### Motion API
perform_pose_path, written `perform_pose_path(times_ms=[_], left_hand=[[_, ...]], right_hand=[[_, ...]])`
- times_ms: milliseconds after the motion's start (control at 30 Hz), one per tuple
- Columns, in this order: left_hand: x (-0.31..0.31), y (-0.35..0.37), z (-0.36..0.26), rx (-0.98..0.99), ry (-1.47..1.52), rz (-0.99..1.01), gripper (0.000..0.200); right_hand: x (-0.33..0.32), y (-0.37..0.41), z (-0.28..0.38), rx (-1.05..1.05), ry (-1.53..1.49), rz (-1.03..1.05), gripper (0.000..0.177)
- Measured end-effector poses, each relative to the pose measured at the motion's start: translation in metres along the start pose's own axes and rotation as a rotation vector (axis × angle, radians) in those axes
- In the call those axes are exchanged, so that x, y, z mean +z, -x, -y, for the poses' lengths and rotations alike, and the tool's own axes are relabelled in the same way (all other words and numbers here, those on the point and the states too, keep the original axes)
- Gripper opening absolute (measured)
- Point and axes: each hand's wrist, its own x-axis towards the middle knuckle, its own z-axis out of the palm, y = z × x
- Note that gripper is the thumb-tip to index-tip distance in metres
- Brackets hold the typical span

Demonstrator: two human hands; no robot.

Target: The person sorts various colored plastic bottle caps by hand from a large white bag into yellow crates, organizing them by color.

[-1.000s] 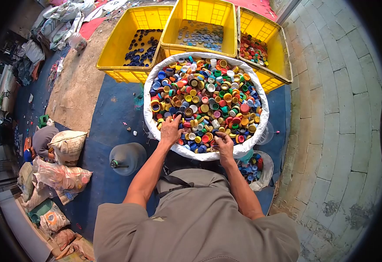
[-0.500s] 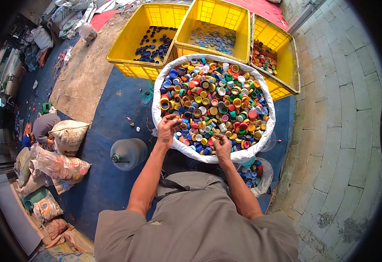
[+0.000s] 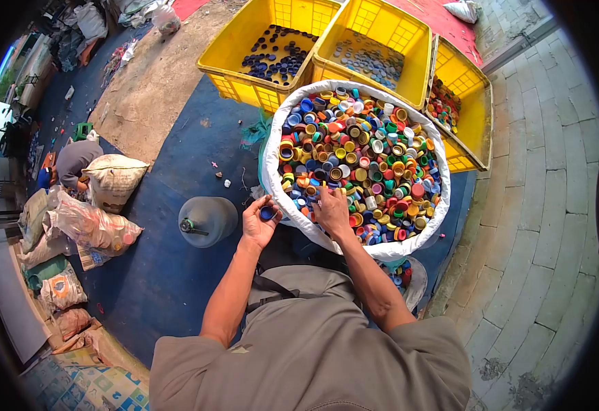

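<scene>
A round sack with a rolled white rim (image 3: 438, 154) stands in front of me, heaped with mixed bottle caps (image 3: 361, 161) in many colours. Just outside the rim's near left side, my left hand (image 3: 258, 222) is palm up, its fingers closed round a dark blue bottle cap (image 3: 266, 213). My right hand (image 3: 332, 211) reaches over the near rim onto the heap. Its fingers are apart and touch the caps at the near left part, with the fingertips partly lost among them.
Three yellow crates (image 3: 245, 83) behind the sack hold sorted caps. A large translucent jug (image 3: 208, 220) stands left on the blue ground sheet (image 3: 156, 274). Further left, a person (image 3: 75, 163) bends beside stuffed sacks (image 3: 113, 181). A block wall (image 3: 532, 205) runs along the right.
My left hand has drawn back from over the heap to outside the rim, now with a blue bottle cap. My right hand has moved left and forward onto the caps. The view has shifted slightly.
</scene>
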Motion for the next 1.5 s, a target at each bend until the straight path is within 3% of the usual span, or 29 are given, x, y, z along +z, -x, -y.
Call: perform_pose_path(times_ms=[167,467,600,667,767,900,967,1100,1133,1167,1333,1500], left_hand=[[0.001,0.009,0.006,0.001,-0.14,-0.034,0.014],[0.004,0.01,0.014,0.006,-0.282,-0.021,0.012],[0.012,0.005,0.023,0.108,-0.63,-0.054,0.017],[0.013,-0.002,0.031,0.201,-0.858,-0.002,0.021],[0.028,-0.008,0.041,0.501,-1.383,0.165,0.028],[0.045,-0.021,0.053,0.565,-1.784,0.309,0.032],[0.039,-0.039,0.059,0.632,-1.956,0.396,0.036],[0.051,-0.05,0.057,0.57,-2.233,0.524,0.047],[0.055,-0.052,0.057,0.486,-2.259,0.541,0.054],[0.056,-0.052,0.056,0.583,-2.251,0.615,0.053],[0.048,-0.068,0.055,0.467,-2.341,0.698,0.057],[0.052,-0.07,0.06,0.411,-2.381,0.705,0.06]], right_hand=[[0.002,-0.009,0.009,0.068,0.193,0.078,0.044],[0.009,-0.017,-0.012,-0.015,0.173,0.074,0.041],[0.003,-0.018,-0.022,-0.009,-0.087,-0.092,0.039],[0.0,-0.013,-0.031,0.095,-0.311,-0.189,0.037],[-0.028,0.0,-0.031,0.31,-0.584,-0.233,0.033],[-0.059,0.029,-0.04,0.548,-1.368,-0.2,0.028],[-0.072,0.049,-0.042,0.525,-1.754,-0.209,0.029],[-0.064,0.086,-0.058,0.556,-2.119,-0.242,0.048],[-0.057,0.094,-0.063,0.546,-2.112,-0.262,0.049],[-0.05,0.101,-0.067,0.536,-2.104,-0.281,0.051],[-0.044,0.116,-0.059,0.549,-1.866,-0.316,0.06],[-0.043,0.123,-0.056,0.597,-1.645,-0.246,0.055]])
